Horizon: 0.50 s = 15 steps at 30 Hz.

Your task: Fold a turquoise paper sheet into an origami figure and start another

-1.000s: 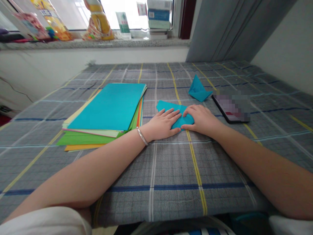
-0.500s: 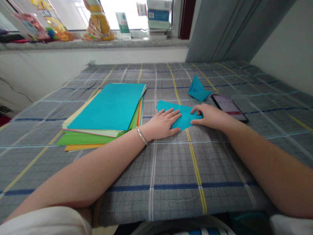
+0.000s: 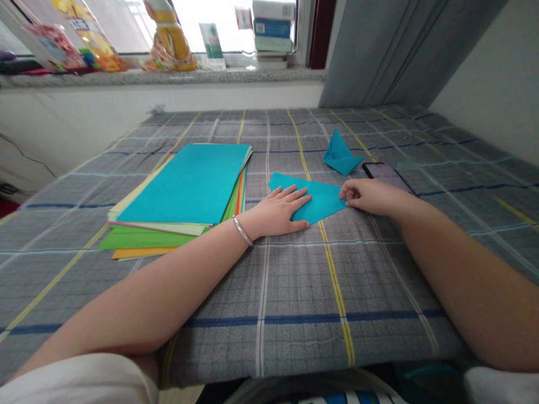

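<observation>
A folded sheet of blue paper (image 3: pixel 322 199) lies flat on the checked cloth before me. My left hand (image 3: pixel 284 210), a silver bangle at its wrist, rests flat on the paper's left part with fingers stretched. At the right tip of the paper, my right hand (image 3: pixel 366 196) has its fingers curled together, thumb and fingertips closed on the corner. Behind it stands a folded blue paper boat (image 3: pixel 342 154).
Left of my hands is a stack of coloured paper (image 3: pixel 189 185), blue on top. A phone (image 3: pixel 389 175) lies partly behind my right hand. Snack bags and boxes (image 3: pixel 273 28) line the window sill (image 3: pixel 168 78) at the back.
My right hand has slid right along the folded paper to its tip, and its fingers have drawn together. It now covers more of the phone. My left hand has stayed nearly still.
</observation>
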### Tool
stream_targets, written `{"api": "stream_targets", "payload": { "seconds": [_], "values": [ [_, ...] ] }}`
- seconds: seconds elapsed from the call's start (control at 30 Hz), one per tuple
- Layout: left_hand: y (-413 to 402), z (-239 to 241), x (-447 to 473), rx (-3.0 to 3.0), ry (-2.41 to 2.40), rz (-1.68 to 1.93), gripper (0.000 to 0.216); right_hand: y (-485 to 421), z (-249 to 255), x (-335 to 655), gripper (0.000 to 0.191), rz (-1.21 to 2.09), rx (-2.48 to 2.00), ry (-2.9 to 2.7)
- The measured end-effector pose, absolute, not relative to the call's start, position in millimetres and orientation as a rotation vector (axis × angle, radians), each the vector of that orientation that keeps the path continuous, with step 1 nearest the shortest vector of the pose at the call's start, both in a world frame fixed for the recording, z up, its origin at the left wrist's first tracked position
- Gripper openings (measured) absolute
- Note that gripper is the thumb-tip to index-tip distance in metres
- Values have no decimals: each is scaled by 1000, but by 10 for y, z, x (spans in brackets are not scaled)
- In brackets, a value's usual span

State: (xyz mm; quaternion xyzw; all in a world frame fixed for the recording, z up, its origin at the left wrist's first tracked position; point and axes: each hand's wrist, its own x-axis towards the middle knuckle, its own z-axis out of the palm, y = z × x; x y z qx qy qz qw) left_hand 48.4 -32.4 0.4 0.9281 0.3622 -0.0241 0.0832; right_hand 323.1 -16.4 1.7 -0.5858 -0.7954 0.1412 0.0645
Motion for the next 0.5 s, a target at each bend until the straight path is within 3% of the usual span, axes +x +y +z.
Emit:
{"api": "stream_targets", "payload": {
  "seconds": [0.37, 0.5],
  "values": [
    [-285, 86, 411, 2661, 1106, -184, 85, -167, 26, 3261, 18, 490, -1788, -2472],
    [-278, 99, 413, 2639, 1098, -209, 88, -249, 35, 3180, 21, 310, -1770, -2580]
  ]
}}
